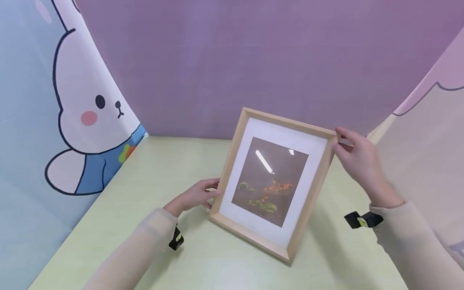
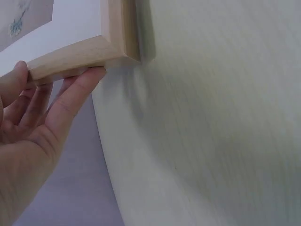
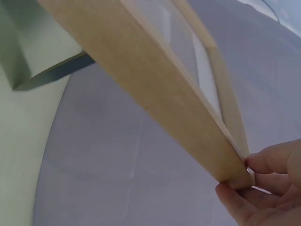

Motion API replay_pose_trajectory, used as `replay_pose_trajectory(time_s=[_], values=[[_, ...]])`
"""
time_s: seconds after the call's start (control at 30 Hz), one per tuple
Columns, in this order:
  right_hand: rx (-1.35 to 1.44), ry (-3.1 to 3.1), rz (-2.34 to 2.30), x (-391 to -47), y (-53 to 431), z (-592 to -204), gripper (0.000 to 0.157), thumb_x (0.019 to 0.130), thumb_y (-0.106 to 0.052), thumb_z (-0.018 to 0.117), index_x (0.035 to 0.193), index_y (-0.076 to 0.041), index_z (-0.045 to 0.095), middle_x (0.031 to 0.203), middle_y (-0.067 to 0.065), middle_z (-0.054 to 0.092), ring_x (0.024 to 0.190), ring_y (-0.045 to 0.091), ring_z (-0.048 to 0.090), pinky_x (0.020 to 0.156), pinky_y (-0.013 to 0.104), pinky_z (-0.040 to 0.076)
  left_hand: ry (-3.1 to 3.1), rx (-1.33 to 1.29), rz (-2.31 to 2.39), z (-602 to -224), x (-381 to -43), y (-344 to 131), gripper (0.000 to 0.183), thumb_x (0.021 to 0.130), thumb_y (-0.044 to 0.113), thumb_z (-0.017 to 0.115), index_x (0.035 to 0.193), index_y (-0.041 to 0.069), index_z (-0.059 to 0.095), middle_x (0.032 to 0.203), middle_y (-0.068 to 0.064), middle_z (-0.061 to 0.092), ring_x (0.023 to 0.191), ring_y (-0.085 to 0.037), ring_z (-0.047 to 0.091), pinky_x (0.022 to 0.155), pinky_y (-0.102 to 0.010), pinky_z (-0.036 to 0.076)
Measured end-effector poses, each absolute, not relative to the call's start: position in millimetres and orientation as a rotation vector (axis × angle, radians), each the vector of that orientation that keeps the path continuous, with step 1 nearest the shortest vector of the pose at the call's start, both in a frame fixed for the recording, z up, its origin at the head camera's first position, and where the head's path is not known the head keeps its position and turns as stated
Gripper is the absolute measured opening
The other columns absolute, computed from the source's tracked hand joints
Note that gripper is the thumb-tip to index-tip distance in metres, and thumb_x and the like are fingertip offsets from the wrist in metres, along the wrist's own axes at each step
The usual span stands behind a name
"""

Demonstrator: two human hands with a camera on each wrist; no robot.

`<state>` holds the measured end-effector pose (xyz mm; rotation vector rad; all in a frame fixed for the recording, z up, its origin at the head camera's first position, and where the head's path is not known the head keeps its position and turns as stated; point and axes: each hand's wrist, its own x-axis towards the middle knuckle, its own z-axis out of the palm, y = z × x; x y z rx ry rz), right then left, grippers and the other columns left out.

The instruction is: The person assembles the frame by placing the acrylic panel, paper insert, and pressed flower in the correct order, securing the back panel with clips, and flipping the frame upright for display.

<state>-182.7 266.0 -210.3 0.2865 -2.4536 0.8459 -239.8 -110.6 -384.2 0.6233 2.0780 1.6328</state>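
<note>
A light wooden picture frame (image 1: 235, 229) with a white mat and a brown picture of green and orange plants tilts above the table, leaning to the right. My left hand (image 1: 197, 194) holds its left side; in the left wrist view the thumb (image 2: 16, 77) is at the front edge and the fingers are along the outer side. At the upper right corner, my right hand (image 1: 360, 163) pinches the wood between thumb and fingers, also seen in the right wrist view (image 3: 277, 179). A dark stand leg (image 3: 59, 70) sticks out behind. Whether the lowest corner touches the table cannot be told.
The pale green table (image 1: 174, 161) spreads beneath the frame. A purple backdrop (image 1: 268, 60) rises behind it. At the left stands a blue panel with a cartoon rabbit (image 1: 79, 92), and a cream and pink panel (image 1: 427, 153) stands at the right.
</note>
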Motion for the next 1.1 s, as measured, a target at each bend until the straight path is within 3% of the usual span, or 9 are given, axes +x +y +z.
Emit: replay_pose_trajectory(time_s=[0.33, 0.6, 0.8, 1.1], values=[[0.238, -2.489, 0.876, -205, 269, -208, 0.04, 0.09, -0.004, 0.047, 0.128, 0.007, 0.049, 0.127, 0.025, 0.049, 0.105, 0.041, 0.054, 0.081, 0.033, 0.045, 2.084, 0.598, 1.65, -377, -221, -101, 0.038, 0.095, 0.011, 0.051, 0.13, 0.0, 0.038, 0.119, -0.021, 0.044, 0.097, -0.031, 0.056, 0.062, -0.04, 0.053], [0.263, -2.501, 0.872, -213, 263, -209, 0.041, 0.09, -0.003, 0.047, 0.129, 0.007, 0.047, 0.129, 0.025, 0.047, 0.106, 0.041, 0.053, 0.081, 0.034, 0.045, 2.082, 0.576, 1.675, -382, -216, -103, 0.036, 0.095, 0.009, 0.05, 0.128, 0.0, 0.038, 0.12, -0.021, 0.043, 0.096, -0.032, 0.056, 0.064, -0.04, 0.053], [0.251, -2.463, 0.918, -213, 262, -212, 0.049, 0.089, -0.003, 0.048, 0.137, 0.004, 0.038, 0.128, 0.024, 0.048, 0.108, 0.036, 0.052, 0.085, 0.033, 0.046, 2.071, 0.572, 1.69, -385, -215, -103, 0.037, 0.095, 0.01, 0.05, 0.128, 0.0, 0.037, 0.12, -0.021, 0.042, 0.097, -0.032, 0.055, 0.065, -0.04, 0.053], [0.217, -2.458, 0.888, -209, 261, -222, 0.054, 0.086, -0.002, 0.049, 0.137, 0.006, 0.035, 0.128, 0.024, 0.048, 0.103, 0.036, 0.054, 0.08, 0.042, 0.047, 2.076, 0.565, 1.703, -386, -214, -101, 0.034, 0.095, 0.009, 0.05, 0.126, 0.0, 0.038, 0.118, -0.02, 0.044, 0.096, -0.032, 0.056, 0.064, -0.04, 0.053]])
